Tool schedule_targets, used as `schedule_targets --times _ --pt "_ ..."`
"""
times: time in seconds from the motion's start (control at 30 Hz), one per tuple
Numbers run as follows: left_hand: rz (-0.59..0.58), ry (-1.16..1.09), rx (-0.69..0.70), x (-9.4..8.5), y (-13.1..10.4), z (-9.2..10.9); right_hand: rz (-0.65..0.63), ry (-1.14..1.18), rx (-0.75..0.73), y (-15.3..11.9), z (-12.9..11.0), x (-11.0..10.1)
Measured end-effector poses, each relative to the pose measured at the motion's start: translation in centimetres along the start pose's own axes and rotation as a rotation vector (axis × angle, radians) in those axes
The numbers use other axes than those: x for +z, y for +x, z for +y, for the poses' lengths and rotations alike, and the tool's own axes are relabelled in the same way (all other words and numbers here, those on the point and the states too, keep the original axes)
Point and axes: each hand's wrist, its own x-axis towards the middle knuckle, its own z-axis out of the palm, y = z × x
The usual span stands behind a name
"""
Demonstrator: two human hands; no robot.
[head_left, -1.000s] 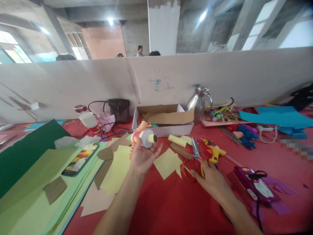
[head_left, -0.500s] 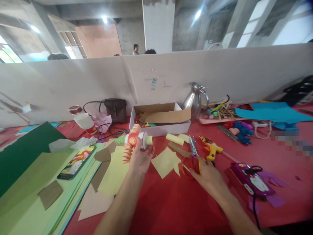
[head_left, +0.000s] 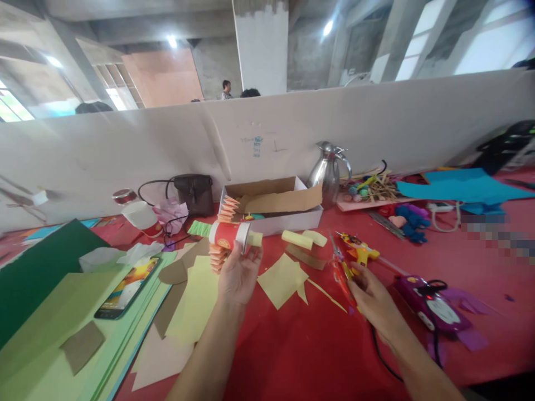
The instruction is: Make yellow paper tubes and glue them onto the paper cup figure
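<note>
My left hand point(head_left: 241, 273) is wrapped round a red and white paper cup point(head_left: 228, 235), held on its side above the table. Folded orange paper strips point(head_left: 229, 208) and a green one point(head_left: 199, 228) stick out from the cup, and a pale yellow paper roll point(head_left: 254, 239) shows at its white end. Over on the right, my right hand point(head_left: 364, 288) grips red-handled scissors point(head_left: 341, 273), blades pointing away from me. Just beyond them lies a yellow glue gun point(head_left: 363, 253). Between my hands are cut yellow paper point(head_left: 283, 280) and a thin yellow strip point(head_left: 326, 294).
A white box point(head_left: 273, 224) and a metal jug point(head_left: 328, 172) stand at the back. Coloured sheets and a phone point(head_left: 129, 288) lie left. At the right are a purple device point(head_left: 432, 305) with a black cable and blue sheets point(head_left: 463, 187).
The scissors have turned and closed up, moving right with my right hand. The thin yellow strip now lies in view on the table. In my left hand, the cup has tilted slightly.
</note>
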Motion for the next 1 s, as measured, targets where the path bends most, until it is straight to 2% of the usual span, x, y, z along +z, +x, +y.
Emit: schedule_targets --times 0.1,0.27,0.4,0.47,0.57,0.77,0.83,0.93,1.0 --pt "-0.09 -0.033 -0.006 0.0 -0.2 0.2 -0.107 0.376 0.113 -1.3 -1.9 -0.2" --pt "-0.226 -0.09 -0.039 -0.1 -0.6 0.5 -0.192 0.592 0.093 -4.5 -4.4 0.0" --pt "-0.303 -0.067 -0.006 -0.4 -0.9 0.5 -0.298 0.872 0.166 -7.1 -5.7 1.2" --pt "-0.321 -0.042 0.014 -0.5 -1.1 0.5 -0.368 0.889 0.17 -7.8 -6.4 1.8" --pt "-0.315 -0.026 0.007 -0.6 -1.1 0.1 -0.433 0.825 0.089 -7.9 -7.8 2.6" --pt "-0.332 0.047 -0.117 -1.3 -1.0 -1.7 -0.364 0.914 0.041 -4.4 -11.1 5.4" --pt "-0.364 0.107 -0.153 -1.4 -1.1 -2.2 -0.292 0.964 0.026 -3.0 -11.9 6.1" --pt "-0.404 0.175 -0.174 -1.4 -1.1 -2.6 -0.183 0.969 -0.001 -1.9 -13.0 6.4" --pt "-0.418 0.19 -0.194 -1.4 -1.3 -2.8 -0.159 0.919 0.01 -1.8 -13.6 6.3"
